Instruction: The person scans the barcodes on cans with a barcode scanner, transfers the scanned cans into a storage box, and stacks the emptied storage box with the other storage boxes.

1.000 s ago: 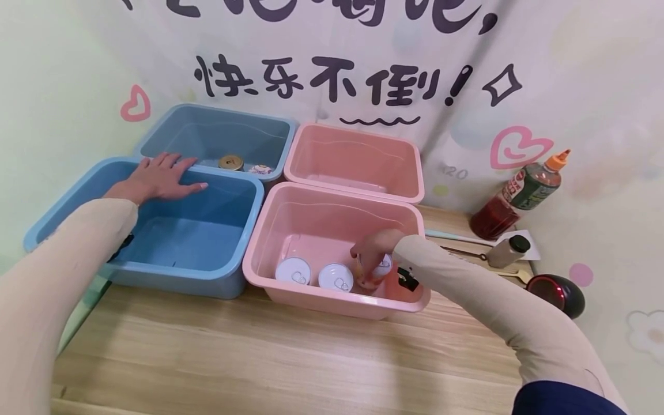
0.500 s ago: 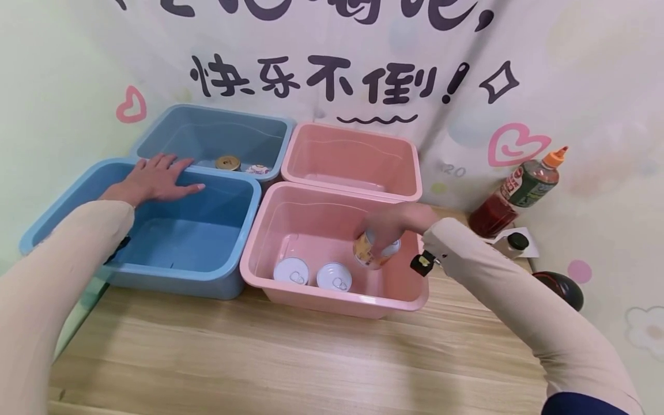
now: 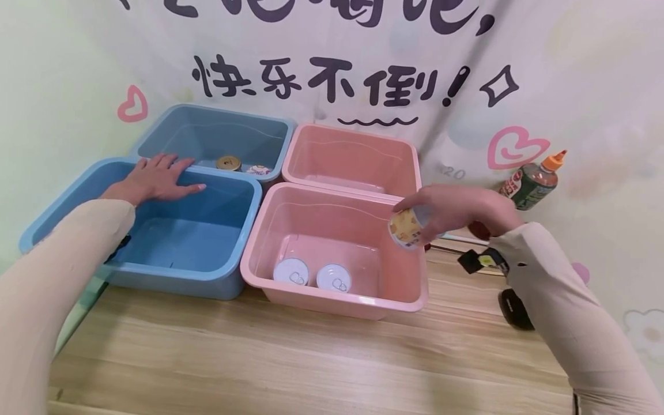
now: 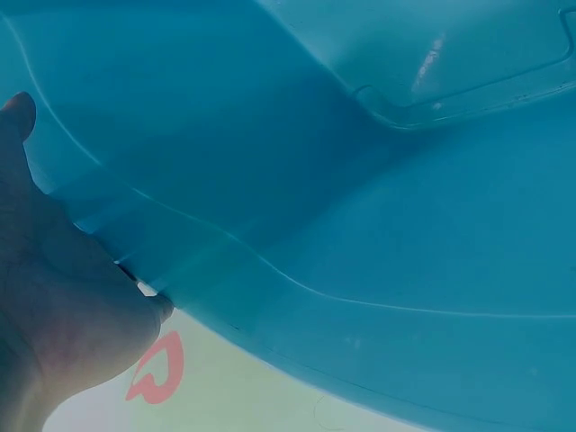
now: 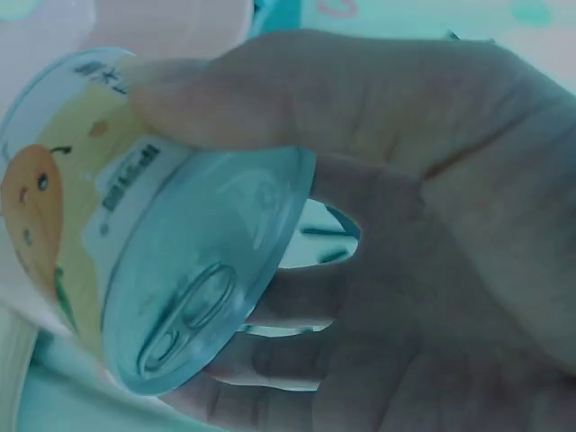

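In the head view my right hand grips a can with a yellow and white label, tilted above the right side of the front pink bin. Its ring-pull lid and a fruit drawing show in the right wrist view, where the thumb lies along the can and the fingers wrap its other side. Two cans, a left one and a right one, stand lid up inside that bin. My left hand rests with spread fingers on the far rim of the front blue bin.
Behind stand a back blue bin, holding a gold-lidded can and a white patterned item, and a back pink bin. At right are a sauce bottle, partly hidden long-handled utensils and a black rounded device.
My right hand has lifted the can from the front pink bin's right side and carried it up and rightward to the rim. The left hand stays in place.
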`<state>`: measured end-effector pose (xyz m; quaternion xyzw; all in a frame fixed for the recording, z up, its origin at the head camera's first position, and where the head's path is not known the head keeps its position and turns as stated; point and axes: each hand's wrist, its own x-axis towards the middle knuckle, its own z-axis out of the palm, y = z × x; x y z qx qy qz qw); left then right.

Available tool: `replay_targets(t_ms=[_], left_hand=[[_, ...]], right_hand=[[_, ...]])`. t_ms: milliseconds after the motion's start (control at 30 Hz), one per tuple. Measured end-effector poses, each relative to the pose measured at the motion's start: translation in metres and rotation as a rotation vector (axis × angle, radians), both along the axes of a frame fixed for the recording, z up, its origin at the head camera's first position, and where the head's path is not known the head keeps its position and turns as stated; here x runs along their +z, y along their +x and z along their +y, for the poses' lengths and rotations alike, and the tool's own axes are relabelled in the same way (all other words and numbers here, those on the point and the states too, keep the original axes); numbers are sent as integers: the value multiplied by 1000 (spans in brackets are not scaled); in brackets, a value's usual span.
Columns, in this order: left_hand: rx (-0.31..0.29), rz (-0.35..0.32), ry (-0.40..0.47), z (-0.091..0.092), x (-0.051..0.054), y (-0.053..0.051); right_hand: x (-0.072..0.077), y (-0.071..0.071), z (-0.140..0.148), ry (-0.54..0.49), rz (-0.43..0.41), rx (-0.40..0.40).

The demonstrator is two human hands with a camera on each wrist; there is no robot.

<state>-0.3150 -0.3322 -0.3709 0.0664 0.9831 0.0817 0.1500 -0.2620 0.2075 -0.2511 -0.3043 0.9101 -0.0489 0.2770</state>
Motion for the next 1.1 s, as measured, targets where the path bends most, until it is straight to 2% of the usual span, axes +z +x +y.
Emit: replay_targets(t_ms=[167, 300, 433, 700, 833, 967, 1100], left_hand=[[2, 2, -7, 1, 0, 1], [4, 1, -10, 0, 0, 2], [4, 0, -10, 0, -2, 3], [-1, 1, -10, 2, 2, 2], [-3, 0, -14, 2, 2, 3], [0, -1, -9, 1, 1, 2], [5, -8, -4, 0, 0, 0]], right_hand=[[11, 8, 30, -15, 29, -81], [10, 13, 52, -44, 96, -77], [-2, 22, 74, -87, 207, -29], [-28, 43, 119, -145, 335, -73], [-39, 50, 138, -146, 348, -108], [-52, 54, 155, -168, 327, -144], [-66, 60, 172, -206, 366, -142]])
